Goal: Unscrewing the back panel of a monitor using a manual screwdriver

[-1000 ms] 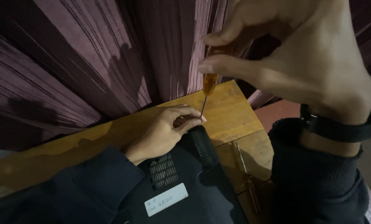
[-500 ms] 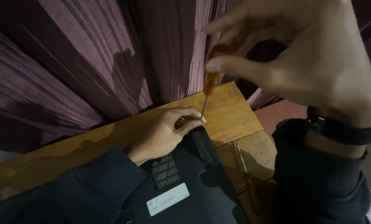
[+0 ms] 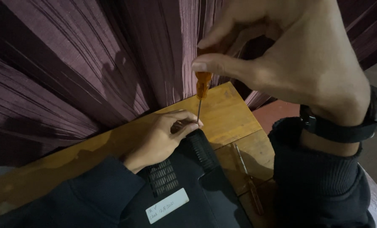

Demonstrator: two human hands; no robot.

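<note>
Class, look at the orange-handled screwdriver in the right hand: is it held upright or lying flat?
Upright. The orange-handled screwdriver points tip down at the black laptop's corner, pinched by the right hand, beside the left hand.

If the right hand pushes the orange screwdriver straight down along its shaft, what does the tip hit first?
Probably the corner of the black laptop base, right beside the left hand's fingertips; depth there is unclear, so the fingers might come first.

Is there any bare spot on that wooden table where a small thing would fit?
Yes: the table corner beyond the black laptop, against the purple curtain, is bare, as is the strip left of the left hand. Crowded: where the right hand stands the orange screwdriver, and beside the spare screwdriver.
</note>
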